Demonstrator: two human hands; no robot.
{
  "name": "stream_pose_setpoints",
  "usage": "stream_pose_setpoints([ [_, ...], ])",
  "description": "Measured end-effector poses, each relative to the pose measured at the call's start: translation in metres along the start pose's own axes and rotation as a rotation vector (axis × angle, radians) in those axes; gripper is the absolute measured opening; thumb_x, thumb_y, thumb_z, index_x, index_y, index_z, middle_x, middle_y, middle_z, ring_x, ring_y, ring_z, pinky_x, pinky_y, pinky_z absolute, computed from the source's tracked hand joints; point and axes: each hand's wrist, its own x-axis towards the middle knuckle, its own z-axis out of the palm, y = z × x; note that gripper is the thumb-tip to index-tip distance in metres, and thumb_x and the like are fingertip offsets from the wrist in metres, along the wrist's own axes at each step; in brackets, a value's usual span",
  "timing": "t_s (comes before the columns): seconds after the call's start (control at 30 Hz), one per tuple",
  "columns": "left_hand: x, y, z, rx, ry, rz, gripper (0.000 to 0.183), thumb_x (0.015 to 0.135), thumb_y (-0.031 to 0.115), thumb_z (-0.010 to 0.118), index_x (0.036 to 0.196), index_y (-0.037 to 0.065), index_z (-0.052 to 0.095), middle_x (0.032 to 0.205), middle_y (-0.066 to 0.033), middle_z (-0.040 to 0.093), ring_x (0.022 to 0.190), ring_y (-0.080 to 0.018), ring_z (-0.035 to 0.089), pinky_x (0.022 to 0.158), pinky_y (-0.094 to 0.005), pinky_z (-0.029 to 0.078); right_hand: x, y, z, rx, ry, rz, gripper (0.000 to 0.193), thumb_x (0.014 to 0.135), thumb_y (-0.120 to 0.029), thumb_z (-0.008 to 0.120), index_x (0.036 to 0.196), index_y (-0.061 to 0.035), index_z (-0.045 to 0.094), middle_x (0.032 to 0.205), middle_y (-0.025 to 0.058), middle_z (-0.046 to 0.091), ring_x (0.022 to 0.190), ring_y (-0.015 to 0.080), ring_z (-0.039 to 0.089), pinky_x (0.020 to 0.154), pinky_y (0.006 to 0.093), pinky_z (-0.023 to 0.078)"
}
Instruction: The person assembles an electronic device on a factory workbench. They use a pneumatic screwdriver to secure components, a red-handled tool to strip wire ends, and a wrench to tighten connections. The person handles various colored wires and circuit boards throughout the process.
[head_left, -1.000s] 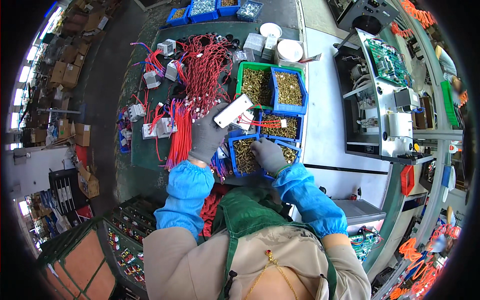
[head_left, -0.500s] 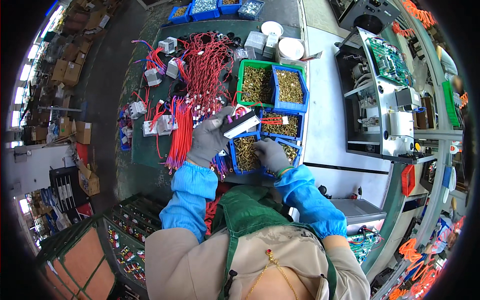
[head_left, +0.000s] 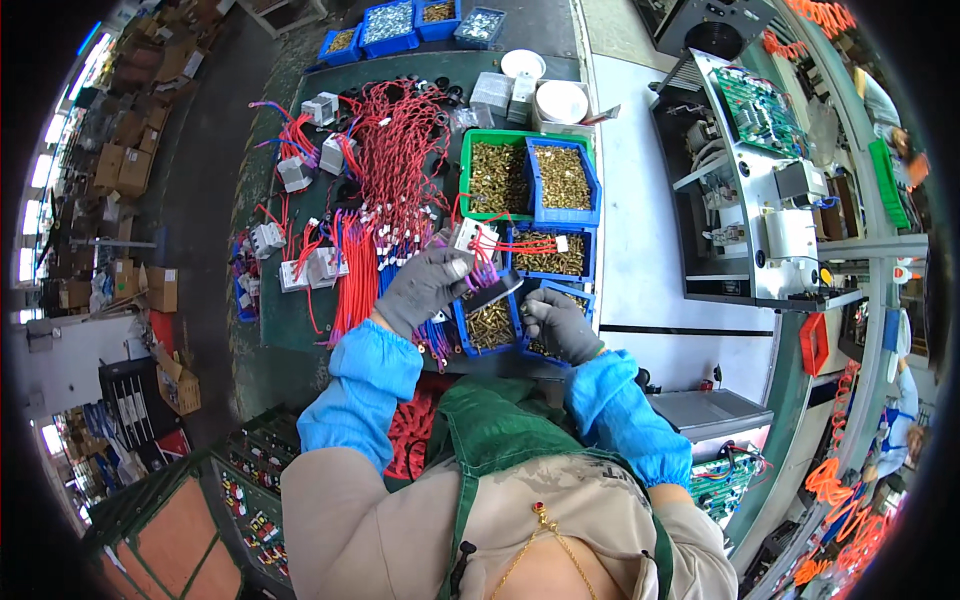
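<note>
My left hand (head_left: 424, 292), in a grey glove, is closed around a white electrical block (head_left: 474, 238) with red and purple wires and a dark flat bar (head_left: 493, 291) on its near side. The block is tilted above the near blue bin of brass screws (head_left: 489, 327). My right hand (head_left: 562, 326), also gloved, is beside it over the neighbouring blue bin, its fingers pinched together. Whatever lies between those fingertips is too small to make out. Just beyond the block, thin red leads with a white tag reach over another blue bin of screws (head_left: 552, 262).
A green bin (head_left: 466, 175) and a blue bin (head_left: 597, 195) of brass parts stand farther back. Left of them lie bundled red wires (head_left: 362, 290) and several grey-white blocks (head_left: 325, 263). White tubs (head_left: 562, 103) are behind. An opened metal machine (head_left: 745, 190) stands to the right.
My right hand has come up out of the near screw bin and shifted right, fingers pinched. My left hand has turned the block, so its wired face shows more. The view has shifted slightly.
</note>
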Motion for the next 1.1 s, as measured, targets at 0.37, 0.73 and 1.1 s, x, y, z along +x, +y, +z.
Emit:
stream_pose_setpoints([
  [0.37, -0.001, -0.039, 0.045, -0.478, -0.157, 0.191, 0.043, 0.09, 0.017, 0.052, 0.131, 0.004, 0.044, 0.128, -0.0094, 0.054, 0.112, -0.0194, 0.055, 0.091, -0.0317, 0.049, -0.113, -0.034, 0.042, 0.093, 0.1, -0.425, 0.018, 0.085, -0.023, 0.055, 0.087, -0.0068, 0.049, 0.067, 0.0055, 0.049, 0.052, 0.0108, 0.043, 0.048, 0.0225, 0.036],
  [0.73, 0.041, 0.017, 0.02, -0.357, -0.529, 0.092, 0.044, 0.079, 0.019, 0.06, 0.119, 0.003, 0.049, 0.118, -0.0148, 0.055, 0.118, -0.0297, 0.05, 0.095, -0.0518, 0.047, -0.323, -0.017, 0.049, 0.007, 0.537, -0.775, 0.016, 0.09, -0.013, 0.059, 0.101, -0.0022, 0.061, 0.078, 0.0002, 0.057, 0.066, 0.0049, 0.051, 0.056, 0.0215, 0.041],
  [1.1, -0.054, 0.063, 0.256, 0.013, -1.202, 0.331, 0.059, 0.083, 0.025, 0.051, 0.136, 0.003, 0.038, 0.127, -0.0222, 0.048, 0.118, -0.0364, 0.048, 0.101, -0.0503, 0.039, -0.482, 0.118, 0.064, 0.209, 1.165, -0.919, 0.021, 0.078, -0.005, 0.061, 0.099, -0.0021, 0.059, 0.082, 0.0061, 0.063, 0.068, 0.0071, 0.054, 0.053, 0.0202, 0.039],
])
